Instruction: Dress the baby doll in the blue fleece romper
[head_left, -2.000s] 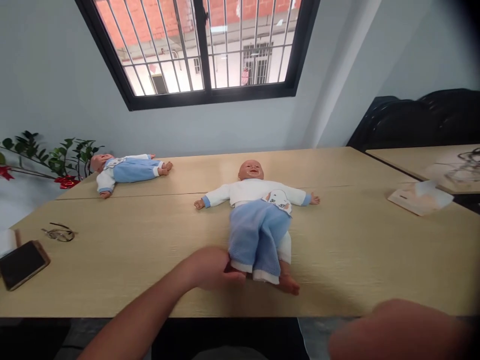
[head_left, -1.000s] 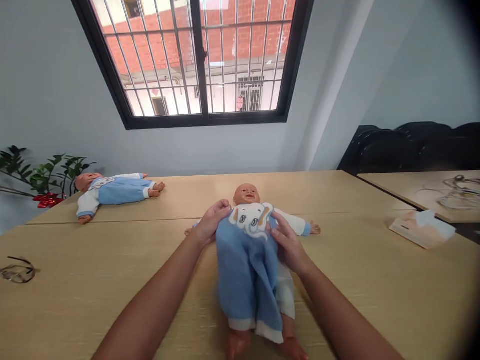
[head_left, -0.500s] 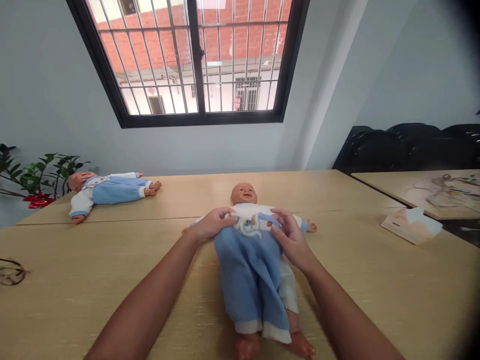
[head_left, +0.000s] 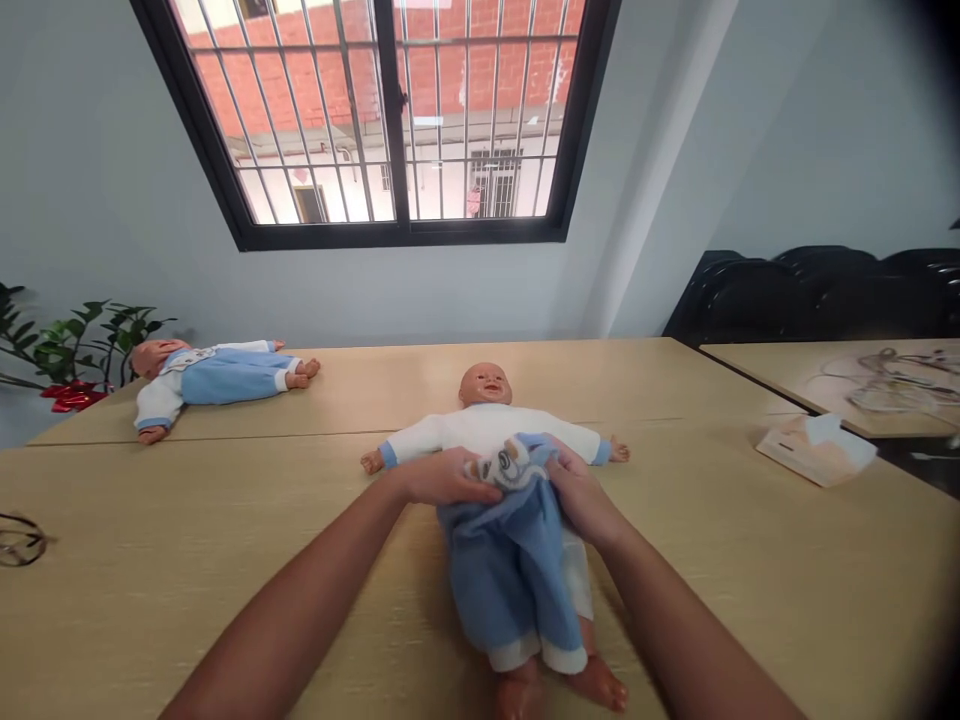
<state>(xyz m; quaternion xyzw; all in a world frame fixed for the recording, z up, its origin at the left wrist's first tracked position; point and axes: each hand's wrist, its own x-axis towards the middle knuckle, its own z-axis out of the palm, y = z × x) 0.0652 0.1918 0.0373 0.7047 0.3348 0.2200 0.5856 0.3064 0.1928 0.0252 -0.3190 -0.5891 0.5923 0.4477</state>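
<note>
A baby doll point(head_left: 486, 384) lies on its back on the table, arms spread, in a white long-sleeved top with blue cuffs. Blue doll overalls point(head_left: 495, 570) with white hems lie over its belly and legs; a white trouser leg shows beside them on the right. My left hand point(head_left: 450, 478) is closed on the upper left edge of the overalls, by the printed bib. On the right edge, my right hand point(head_left: 577, 492) grips the bunched cloth, its fingertips partly hidden in the folds. The doll's feet stick out below the hems.
A second doll point(head_left: 232, 376) in similar clothes lies at the back left, near a potted plant point(head_left: 82, 345). Eyeglasses point(head_left: 21, 540) are at the left edge. A paper box point(head_left: 817, 450) sits on the right. Black chairs point(head_left: 817, 295) and a table with cables point(head_left: 900, 378) stand beyond.
Both hands have drawn the top of the overalls down and bunched it, uncovering more of the doll's white chest. Earlier the bib lay flat higher up.
</note>
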